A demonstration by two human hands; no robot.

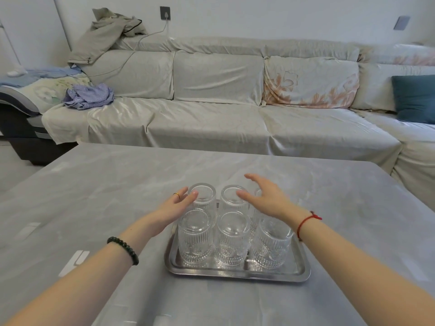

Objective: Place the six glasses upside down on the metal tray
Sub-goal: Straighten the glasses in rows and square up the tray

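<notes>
Several clear ribbed glasses stand upside down in two rows on the metal tray (237, 274). The front row holds a left glass (195, 241), a middle glass (231, 243) and a right glass (270, 248). Behind them stand a back left glass (203, 196) and a back middle glass (231, 196); the back right glass (256, 195) is mostly hidden by my right hand (263, 196). My right hand hovers open above it, fingers spread. My left hand (175, 208) rests with its fingers against the back left glass, fingers extended rather than wrapped around it.
The tray sits on a grey marbled table (106, 196). Beyond the table's far edge runs a long covered sofa (211, 114) with clothes and a teal cushion (414, 97).
</notes>
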